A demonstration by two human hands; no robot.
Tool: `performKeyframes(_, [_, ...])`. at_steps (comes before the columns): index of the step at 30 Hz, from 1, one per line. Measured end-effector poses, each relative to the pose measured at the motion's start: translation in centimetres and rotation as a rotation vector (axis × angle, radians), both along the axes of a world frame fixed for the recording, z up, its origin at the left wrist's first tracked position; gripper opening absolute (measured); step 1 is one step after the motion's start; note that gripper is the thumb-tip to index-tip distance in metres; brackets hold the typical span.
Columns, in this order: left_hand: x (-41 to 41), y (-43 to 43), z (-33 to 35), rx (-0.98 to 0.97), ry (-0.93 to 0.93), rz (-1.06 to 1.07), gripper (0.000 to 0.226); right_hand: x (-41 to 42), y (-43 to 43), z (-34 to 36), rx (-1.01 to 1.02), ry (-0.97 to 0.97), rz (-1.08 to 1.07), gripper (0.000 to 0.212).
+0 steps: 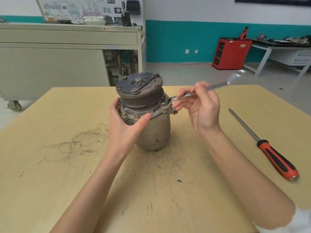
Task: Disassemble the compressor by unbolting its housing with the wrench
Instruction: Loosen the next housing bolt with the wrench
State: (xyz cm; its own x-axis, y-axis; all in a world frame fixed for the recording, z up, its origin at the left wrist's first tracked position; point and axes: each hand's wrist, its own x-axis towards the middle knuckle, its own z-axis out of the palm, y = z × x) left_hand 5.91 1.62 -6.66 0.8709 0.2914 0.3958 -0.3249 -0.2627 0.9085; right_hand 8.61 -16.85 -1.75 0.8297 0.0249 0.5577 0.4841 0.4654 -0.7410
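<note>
Two hands: left point(124, 130) grips compressor point(154, 132), right point(202, 111) wrench point(176, 98).

A screwdriver point(264, 143) (red-and-black handle) lies on the scuffed wooden table point(50, 165), a red cabinet point(231, 53) beyond.

We are steadying the upright compressor point(148, 115) with our left hand point(124, 126) while our right hand point(201, 106) is holding the wrench point(178, 98) on a flange bolt point(162, 104).

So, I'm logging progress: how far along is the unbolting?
Done: nothing visible, the housing is together. In hand: the left hand grips the compressor, the right hand holds the wrench, its ring on a flange bolt. Left: that bolt, the two front bolts, then splitting the housing.
</note>
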Motion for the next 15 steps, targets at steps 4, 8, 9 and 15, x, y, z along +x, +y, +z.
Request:
performKeyframes(4, [-0.2,0.1,0.0,0.003,0.004,-0.011,0.104,4.1,0.3,2.2,-0.111,0.301,0.292,0.032])
performKeyframes(8, [-0.3,0.1,0.1,0.009,0.005,-0.008,0.106,5.0,1.4,2.8,-0.057,0.383,0.339,0.035])
performKeyframes(9, [-0.3,0.1,0.1,0.012,0.007,-0.007,0.106,4.6,1.4,2.8,-0.019,0.354,0.303,0.035])
performKeyframes(15, [-0.1,0.0,0.0,0.015,0.001,0.012,0.107,-0.6,0.6,1.5,-0.069,0.055,-0.025,0.026])
